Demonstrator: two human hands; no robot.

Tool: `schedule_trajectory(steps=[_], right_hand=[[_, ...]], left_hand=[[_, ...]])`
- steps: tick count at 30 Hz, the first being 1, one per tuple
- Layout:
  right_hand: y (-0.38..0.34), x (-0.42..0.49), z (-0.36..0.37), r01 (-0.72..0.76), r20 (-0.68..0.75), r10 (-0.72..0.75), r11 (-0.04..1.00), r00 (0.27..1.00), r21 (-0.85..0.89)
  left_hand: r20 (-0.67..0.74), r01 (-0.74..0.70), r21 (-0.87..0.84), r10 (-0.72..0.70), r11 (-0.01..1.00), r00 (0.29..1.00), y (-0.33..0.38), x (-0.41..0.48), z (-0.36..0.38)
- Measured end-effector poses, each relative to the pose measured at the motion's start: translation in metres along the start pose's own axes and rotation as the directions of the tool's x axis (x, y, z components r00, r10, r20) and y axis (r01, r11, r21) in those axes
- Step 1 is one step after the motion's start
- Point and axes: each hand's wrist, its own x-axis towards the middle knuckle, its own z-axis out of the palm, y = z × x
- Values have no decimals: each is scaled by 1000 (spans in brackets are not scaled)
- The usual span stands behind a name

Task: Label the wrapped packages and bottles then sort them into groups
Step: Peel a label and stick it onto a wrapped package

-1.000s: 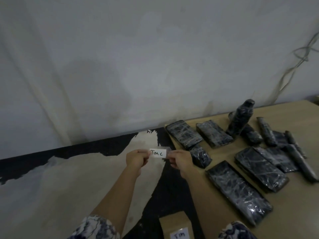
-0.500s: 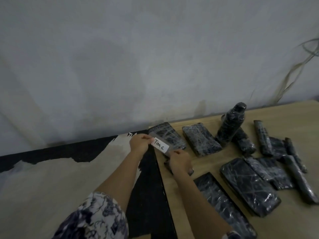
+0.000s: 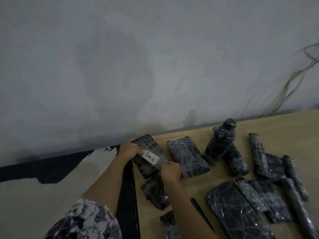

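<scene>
The label (image 3: 149,159) has come down onto the wrapped package (image 3: 146,144) at the table's (image 3: 276,128) far-left corner. The left hand (image 3: 129,150) and right hand (image 3: 170,170) pinch its ends. The other packages (image 3: 188,157) look unlabelled.

head cam, looks fwd and down, near table (image 3: 284,125) corner

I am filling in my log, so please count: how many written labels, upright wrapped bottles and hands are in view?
Written label: 1
Upright wrapped bottle: 1
Hands: 2, the left hand and the right hand
Total: 4
</scene>
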Motion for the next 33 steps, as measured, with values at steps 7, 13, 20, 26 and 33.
schedule_trajectory(steps=[7, 13, 20, 26, 33], right_hand=[[-29, 17, 2, 16, 21, -15, 999, 1000, -36], [-37, 28, 9, 55, 73, -52, 998, 996, -37], [-33, 29, 13, 174, 52, -169, 977, 984, -124], [-25, 31, 27, 215, -28, -218, 972, 975, -92], [-21, 36, 43, 207, -109, -219, 972, 970, -115]], left_hand=[[5, 47, 393, -53, 918, 999, 8, -6, -17], [10, 152, 80, -153, 985, 988, -10, -13, -27], [-201, 16, 175, 20, 984, 979, -16, -16, -15], [-316, -130, 97, 154, 987, 936, -25, -15, -8], [-244, -27, 251, 90, 968, 966, -24, -10, -15]])
